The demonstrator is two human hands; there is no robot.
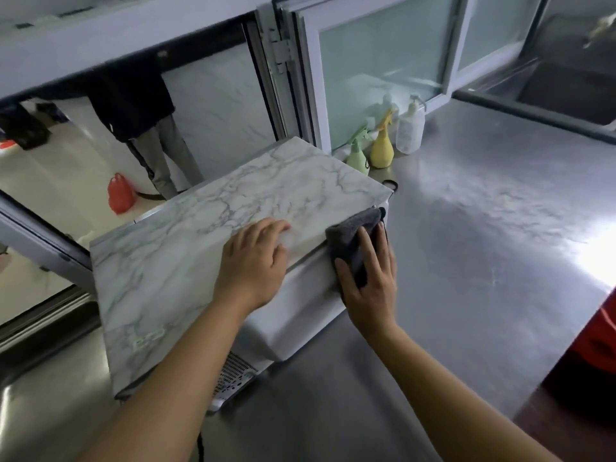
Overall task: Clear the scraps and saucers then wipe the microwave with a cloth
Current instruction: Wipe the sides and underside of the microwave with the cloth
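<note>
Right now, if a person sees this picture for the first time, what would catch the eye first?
First, the microwave with its marble-patterned top, standing on the steel counter. The right hand presses a grey cloth against its side, while the left hand rests on top. Behind, a yellow spray bottle stands by the window.
</note>
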